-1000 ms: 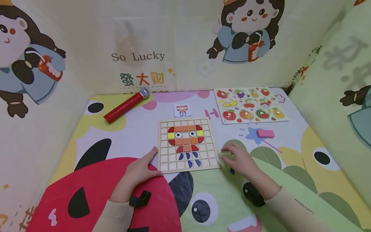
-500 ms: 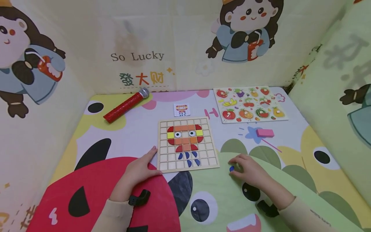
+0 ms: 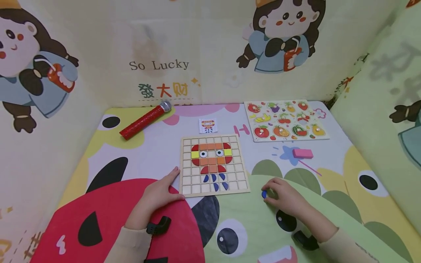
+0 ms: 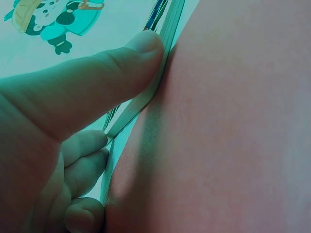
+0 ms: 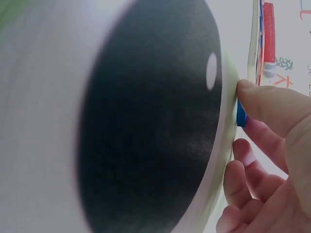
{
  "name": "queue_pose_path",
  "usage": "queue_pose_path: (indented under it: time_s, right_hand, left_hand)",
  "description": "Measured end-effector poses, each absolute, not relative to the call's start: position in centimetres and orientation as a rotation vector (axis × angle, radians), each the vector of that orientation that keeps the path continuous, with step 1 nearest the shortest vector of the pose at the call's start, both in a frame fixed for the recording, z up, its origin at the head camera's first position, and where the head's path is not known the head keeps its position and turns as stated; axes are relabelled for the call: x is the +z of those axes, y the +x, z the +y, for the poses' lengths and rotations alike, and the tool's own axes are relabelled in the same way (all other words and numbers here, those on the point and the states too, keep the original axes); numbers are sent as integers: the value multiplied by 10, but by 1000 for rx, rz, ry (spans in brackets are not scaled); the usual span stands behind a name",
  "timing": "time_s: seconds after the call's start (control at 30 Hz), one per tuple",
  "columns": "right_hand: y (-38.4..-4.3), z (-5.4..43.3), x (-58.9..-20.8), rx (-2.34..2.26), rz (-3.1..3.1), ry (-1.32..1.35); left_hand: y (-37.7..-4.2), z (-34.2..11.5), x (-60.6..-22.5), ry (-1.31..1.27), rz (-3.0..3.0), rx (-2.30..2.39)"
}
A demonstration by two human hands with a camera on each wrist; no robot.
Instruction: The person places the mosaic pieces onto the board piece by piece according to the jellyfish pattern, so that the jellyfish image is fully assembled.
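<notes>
A square wooden grid board (image 3: 243, 189) lies flat in the middle, with red, orange, yellow and blue pieces laid out as a figure with two eyes. My left hand (image 3: 157, 195) rests at its lower left corner, index finger along the left side and thumb at the front edge; the left wrist view shows the thumb (image 4: 141, 48) against that rim. Right of the board, my right hand (image 3: 283, 197) pinches a small blue mosaic piece (image 3: 264, 194) between thumb and index finger. In the right wrist view, the blue piece's edge (image 5: 241, 115) shows beside the thumb, close to the tabletop.
A small picture card (image 3: 208, 126) with a similar figure lies behind the board. A red microphone (image 3: 144, 121) is at the back left. At the back right lies a fruit puzzle board (image 3: 287, 120), with a pink block (image 3: 302, 153) in front of it.
My right hand has moved from beside the board's right edge, slightly right and down, to the blue piece and now pinches it. My left hand has stayed at the board's corner.
</notes>
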State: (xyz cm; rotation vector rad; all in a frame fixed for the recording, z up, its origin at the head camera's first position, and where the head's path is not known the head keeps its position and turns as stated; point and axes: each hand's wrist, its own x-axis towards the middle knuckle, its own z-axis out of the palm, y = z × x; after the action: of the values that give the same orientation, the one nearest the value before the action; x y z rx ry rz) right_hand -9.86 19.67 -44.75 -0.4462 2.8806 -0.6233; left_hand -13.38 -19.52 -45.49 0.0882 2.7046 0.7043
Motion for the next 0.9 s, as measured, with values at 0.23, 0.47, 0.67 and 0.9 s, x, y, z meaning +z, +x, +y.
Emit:
queue_pose_path:
  time_s: [0.23,0.47,0.67,0.9]
  right_hand:
    - [-103,196,-445,-735,2903,-340]
    - [-114,178,-439,-920,2930,-318]
    - [-119,163,-435,-1017,2954,-423]
    - [-125,144,-430,-1003,2962,-435]
  left_hand:
    - [-132,-192,-456,86,2698,704]
    - [-133,-195,-457,93,2713,707]
    - [-134,-195,-456,117,2723,696]
    - [-134,-195,-457,105,2721,691]
